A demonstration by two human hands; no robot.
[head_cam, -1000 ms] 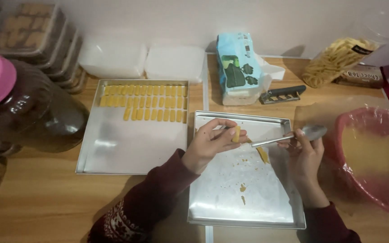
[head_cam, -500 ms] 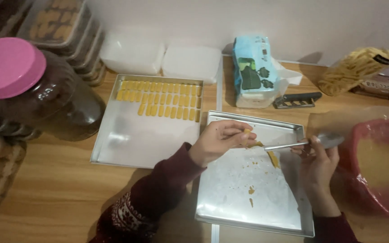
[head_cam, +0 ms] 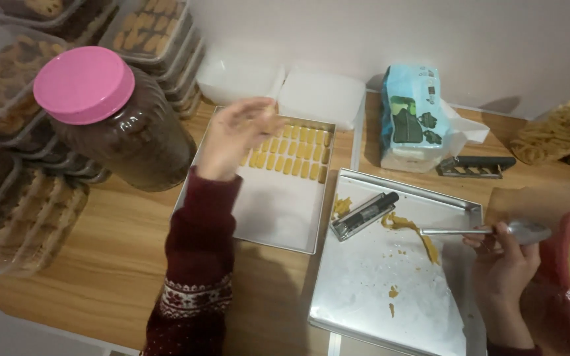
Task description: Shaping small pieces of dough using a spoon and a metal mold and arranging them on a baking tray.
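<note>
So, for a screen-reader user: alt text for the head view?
A left hand reaches over a tray of yellow dough sticks; the right hand holds a metal spoon over a smeared baking tray.

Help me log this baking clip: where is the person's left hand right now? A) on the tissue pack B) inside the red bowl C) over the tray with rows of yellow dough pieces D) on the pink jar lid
C: the left hand is raised over the tray lined with yellow dough pieces, apart from the pink-lidded jar.
</note>
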